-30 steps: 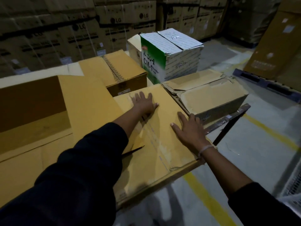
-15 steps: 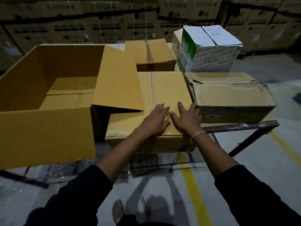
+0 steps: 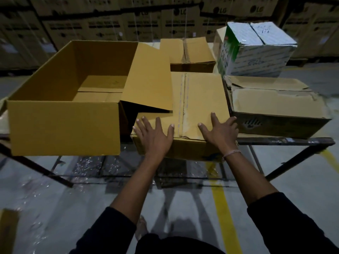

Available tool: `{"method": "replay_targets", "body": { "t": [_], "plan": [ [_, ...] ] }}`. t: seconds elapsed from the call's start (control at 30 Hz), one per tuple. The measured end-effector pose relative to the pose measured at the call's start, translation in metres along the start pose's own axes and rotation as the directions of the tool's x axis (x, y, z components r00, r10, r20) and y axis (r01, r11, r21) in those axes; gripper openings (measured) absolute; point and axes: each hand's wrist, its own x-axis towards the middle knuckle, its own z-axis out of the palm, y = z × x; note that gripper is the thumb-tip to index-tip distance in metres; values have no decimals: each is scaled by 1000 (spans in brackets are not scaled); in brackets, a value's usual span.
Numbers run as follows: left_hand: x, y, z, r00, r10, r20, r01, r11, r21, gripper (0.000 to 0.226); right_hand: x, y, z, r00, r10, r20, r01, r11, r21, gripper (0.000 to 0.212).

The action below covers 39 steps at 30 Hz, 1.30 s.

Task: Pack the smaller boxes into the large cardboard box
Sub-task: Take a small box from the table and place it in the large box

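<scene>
Spread apart since earlier: left hand (image 3: 155,136) and right hand (image 3: 221,132), flat and open on taped box (image 3: 200,99). Probably stiff, weighty; best gripped by side edges.

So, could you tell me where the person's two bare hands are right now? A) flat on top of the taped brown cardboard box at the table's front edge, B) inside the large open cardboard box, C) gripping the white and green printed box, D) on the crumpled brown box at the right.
A: the left hand and right hand lie spread on the taped brown cardboard box.
</scene>
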Motion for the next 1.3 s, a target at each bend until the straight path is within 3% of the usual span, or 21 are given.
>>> {"method": "replay_targets", "body": {
  "t": [0.27,0.6,0.87,1.3],
  "plan": [
    [13,-12,-21,980,-156,120,157,988,-1,90,1,0,-6,1000,17,7,-17,999,31,87],
    [-11,-6,-25,943,-217,252,184,972,146,108,-11,6,-19,993,56,108,-60,998,32,98],
    [24,-2,-42,930,-206,305,216,976,3,113,18,-1,-32,991,29,127,-51,983,179,95],
    [-22,-21,-27,935,-192,299,224,971,-77,117,-12,15,-8,997,58,52,-66,982,177,105]
  ]
}}
